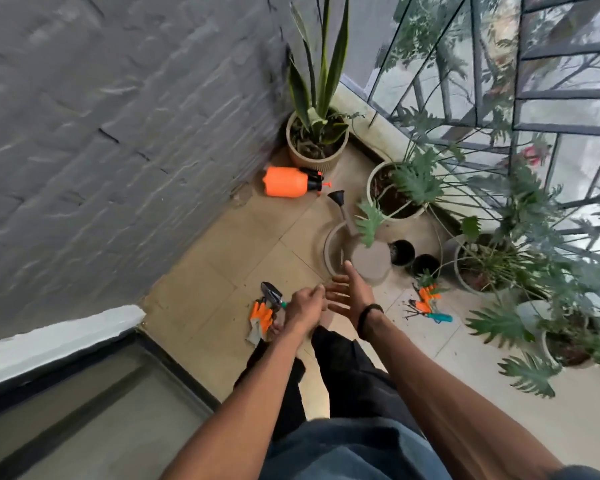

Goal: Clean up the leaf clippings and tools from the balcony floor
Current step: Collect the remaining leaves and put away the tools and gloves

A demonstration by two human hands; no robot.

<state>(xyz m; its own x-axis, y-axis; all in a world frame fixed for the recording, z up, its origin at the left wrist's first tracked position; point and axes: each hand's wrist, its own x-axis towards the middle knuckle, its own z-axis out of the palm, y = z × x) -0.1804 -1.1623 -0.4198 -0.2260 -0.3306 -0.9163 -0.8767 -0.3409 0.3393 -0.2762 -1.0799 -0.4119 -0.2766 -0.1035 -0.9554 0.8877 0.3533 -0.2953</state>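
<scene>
On floor: two gloves [261, 318], one sprayer [286, 182], two black pots [401, 252].

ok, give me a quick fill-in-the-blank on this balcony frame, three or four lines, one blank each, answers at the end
1. The spray bottle lying on its side by the wall is ____ in colour.
2. The right hand has its fingers spread and holds ____.
3. The dark band sits on the ____ wrist.
4. The two small empty pots beside the watering can are ____.

Missing words: orange; nothing; right; black
</scene>
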